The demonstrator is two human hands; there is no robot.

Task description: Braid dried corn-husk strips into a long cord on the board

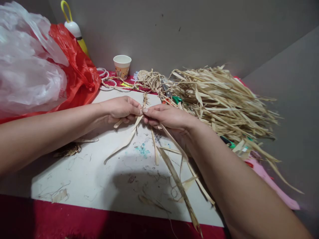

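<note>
My left hand [124, 109] and my right hand [166, 115] meet over the middle of a white board [94, 179]. Both pinch dry, straw-coloured leaf strips [127, 142], with thumbs and fingertips nearly touching. Beyond the fingertips, a short braided piece [145, 98] of the same fibre runs away from me. Loose strip ends hang below the hands and splay over the board. A longer, darker strip [179, 186] lies slantwise beside my right forearm. The fingers partly hide where the strips cross.
A big heap of dry strips [224, 99] spreads at right, with green-handled scissors [176, 99] by it. Coiled braided cord [152, 79] and a paper cup [122, 68] stand behind. White and red plastic bags [79, 73] fill the left. Red cloth [62, 219] lies under the board.
</note>
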